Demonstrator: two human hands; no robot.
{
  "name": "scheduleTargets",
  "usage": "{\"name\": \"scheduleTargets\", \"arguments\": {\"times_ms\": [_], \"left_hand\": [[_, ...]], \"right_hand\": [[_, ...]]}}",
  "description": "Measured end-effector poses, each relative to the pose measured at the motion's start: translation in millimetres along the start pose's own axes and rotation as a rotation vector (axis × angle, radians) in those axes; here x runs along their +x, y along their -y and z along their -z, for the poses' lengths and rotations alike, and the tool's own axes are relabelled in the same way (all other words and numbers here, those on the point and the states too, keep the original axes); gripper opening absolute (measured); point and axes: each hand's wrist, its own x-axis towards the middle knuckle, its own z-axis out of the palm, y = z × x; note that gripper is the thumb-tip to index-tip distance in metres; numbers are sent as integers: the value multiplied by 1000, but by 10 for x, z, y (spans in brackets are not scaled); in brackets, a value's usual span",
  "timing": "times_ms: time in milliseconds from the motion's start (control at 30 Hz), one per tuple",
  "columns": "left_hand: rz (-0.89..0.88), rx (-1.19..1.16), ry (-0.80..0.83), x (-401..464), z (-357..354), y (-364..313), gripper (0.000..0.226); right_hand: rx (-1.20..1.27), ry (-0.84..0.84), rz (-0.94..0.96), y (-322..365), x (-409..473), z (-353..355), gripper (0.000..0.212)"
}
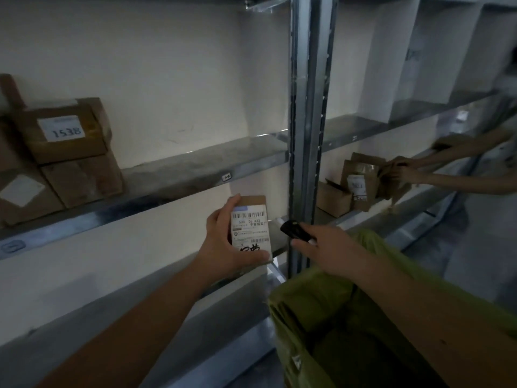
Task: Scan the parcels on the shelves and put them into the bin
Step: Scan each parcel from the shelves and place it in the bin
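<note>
1. A white sticker (62, 128) on the cardboard box (65, 130) stacked at the left of the upper shelf reads "1538".
2. The shipping label (251, 233) on the small parcel (253, 229) carries barcodes and a line that appears to read "530 D5 A32", followed by printed Chinese characters too small to make out; dark handwritten strokes cross its lower edge.
</note>
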Motion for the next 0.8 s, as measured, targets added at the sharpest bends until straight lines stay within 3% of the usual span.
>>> {"name": "scheduleTargets", "arguments": {"times_ms": [100,233,500,800], "left_hand": [[-18,-71,63,139,-123,60,127],[-38,-85,195,314,-285,175,131],[-58,-200,461,548,-748,441,136],[-43,-304,875,380,-1551,417,128]], "right_hand": [[-33,-57,-95,-37,-4,4,63],[-56,-86,-208,-51,-106,-23,48],[-95,-135,-490,-91,-536,-212,63],[-78,-307,-936,-277,-1624,-523,72]]}}
